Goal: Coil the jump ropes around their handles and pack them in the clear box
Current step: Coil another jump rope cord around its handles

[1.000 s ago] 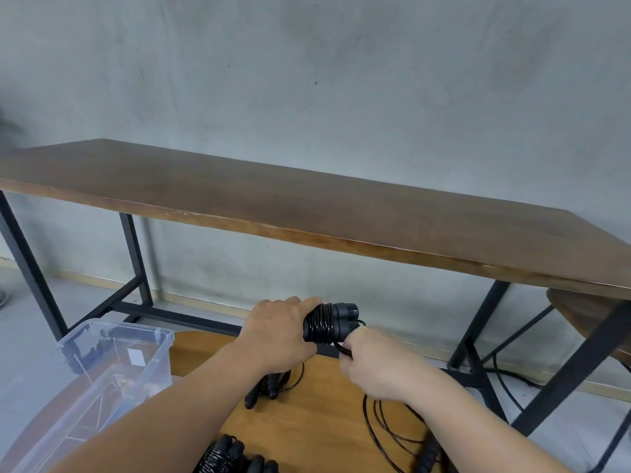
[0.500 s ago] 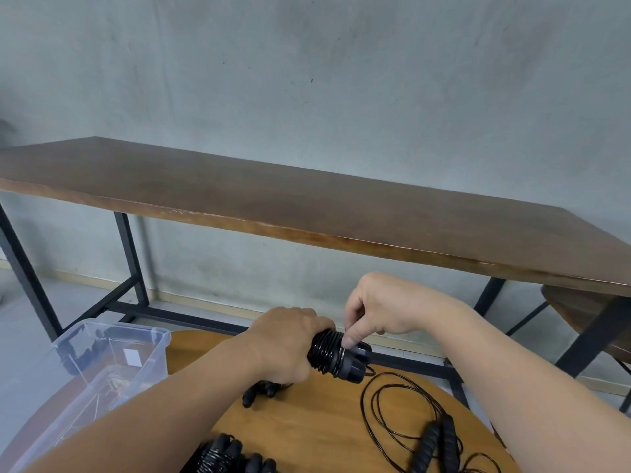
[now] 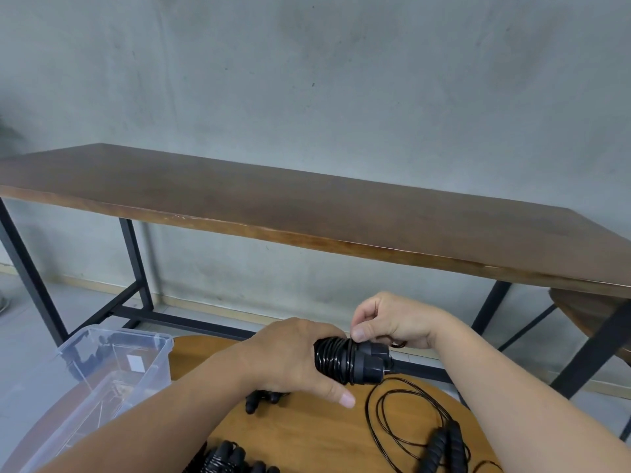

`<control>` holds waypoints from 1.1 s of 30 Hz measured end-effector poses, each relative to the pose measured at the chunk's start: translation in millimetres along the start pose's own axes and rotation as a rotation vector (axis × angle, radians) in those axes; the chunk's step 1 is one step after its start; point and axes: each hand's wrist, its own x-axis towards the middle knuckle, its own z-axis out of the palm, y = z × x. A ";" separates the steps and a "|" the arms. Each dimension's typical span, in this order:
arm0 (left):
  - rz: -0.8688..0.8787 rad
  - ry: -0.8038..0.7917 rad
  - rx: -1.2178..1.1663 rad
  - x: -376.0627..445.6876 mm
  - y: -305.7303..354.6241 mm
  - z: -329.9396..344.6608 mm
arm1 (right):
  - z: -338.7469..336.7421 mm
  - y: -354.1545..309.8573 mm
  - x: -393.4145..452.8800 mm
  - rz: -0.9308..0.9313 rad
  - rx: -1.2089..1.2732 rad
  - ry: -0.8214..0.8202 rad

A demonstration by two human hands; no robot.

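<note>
your left hand (image 3: 293, 356) grips the nearly wound jump rope (image 3: 345, 360) above the round table's (image 3: 307, 435) far edge, your right hand (image 3: 392, 322) pinching its cord, while another rope (image 3: 423, 428) lies loose and the clear box (image 3: 112, 363) waits at left.

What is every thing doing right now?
Left hand: grips black jump-rope handles, cord coiled round.
Right hand: pinches cord at the coil.
Clear plastic box: open, no lid.
Loose black rope: uncoiled on round wooden table.
</note>
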 end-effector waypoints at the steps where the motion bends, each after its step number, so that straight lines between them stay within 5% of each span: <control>1: 0.027 0.013 -0.050 0.3 2.9 -0.4 | -1.2 3.7 2.3 -0.009 0.081 -0.034; 9: 0.023 0.141 -0.375 5.3 4.6 3.8 | 17.4 39.3 17.5 -0.056 0.628 -0.008; 14: 0.013 0.188 -0.480 5.8 2.3 6.9 | 40.7 41.8 18.7 -0.063 1.032 0.196; 23: -0.018 0.301 -0.656 11.2 1.1 13.2 | 47.3 37.7 1.8 -0.028 0.959 0.325; 33: -0.117 0.322 -0.701 22.6 -3.3 17.0 | 59.7 21.1 -8.0 0.019 0.488 0.619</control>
